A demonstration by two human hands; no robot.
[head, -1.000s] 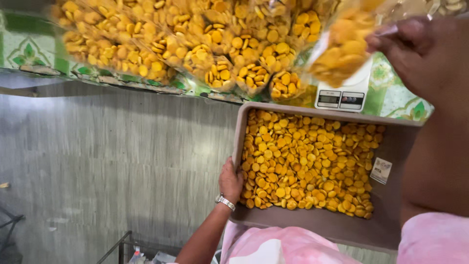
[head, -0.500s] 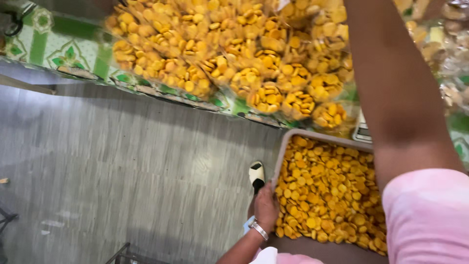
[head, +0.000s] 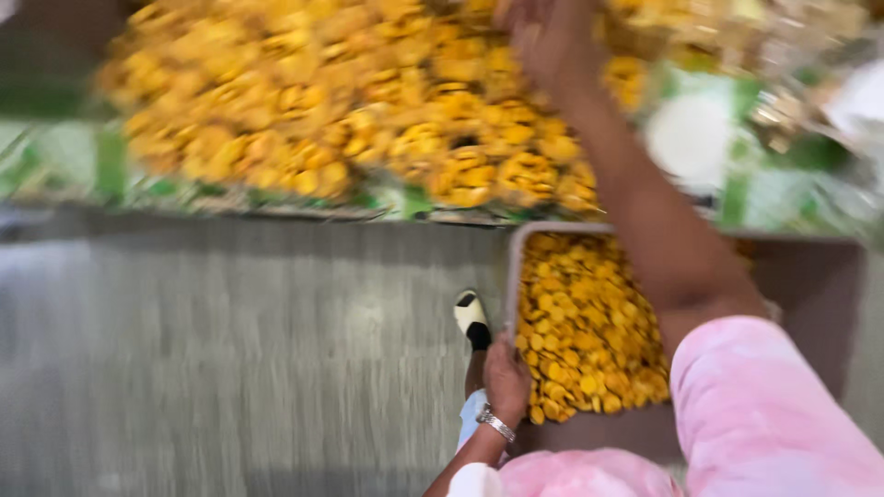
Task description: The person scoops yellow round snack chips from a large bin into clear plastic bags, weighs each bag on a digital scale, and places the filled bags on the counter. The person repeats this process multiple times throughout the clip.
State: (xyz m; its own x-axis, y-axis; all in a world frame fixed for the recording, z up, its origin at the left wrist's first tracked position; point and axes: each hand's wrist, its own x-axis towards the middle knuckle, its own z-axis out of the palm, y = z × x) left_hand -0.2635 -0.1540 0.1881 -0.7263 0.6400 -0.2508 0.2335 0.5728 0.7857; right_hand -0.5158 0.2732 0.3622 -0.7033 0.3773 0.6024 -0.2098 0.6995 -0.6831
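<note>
My left hand (head: 506,379), with a metal bracelet on the wrist, grips the left rim of a brown tray (head: 801,276). The tray is held against my body and is about half covered with small round yellow snacks (head: 580,336). My right arm in a pink sleeve (head: 764,405) stretches up over the tray. My right hand (head: 545,41) rests at the top of a pile of clear bags filled with the same yellow snacks (head: 368,120). The view is blurred, so I cannot see whether that hand holds a bag.
The bags lie on a counter with a green and white patterned cover (head: 727,175). Below its edge is grey floor (head: 230,359). My foot in a white and black shoe (head: 471,317) shows beside the tray.
My right hand, which held a filled bag above the tray, has reached up and left onto the pile of bags. The view has swung right and blurred. My left hand stays on the tray rim.
</note>
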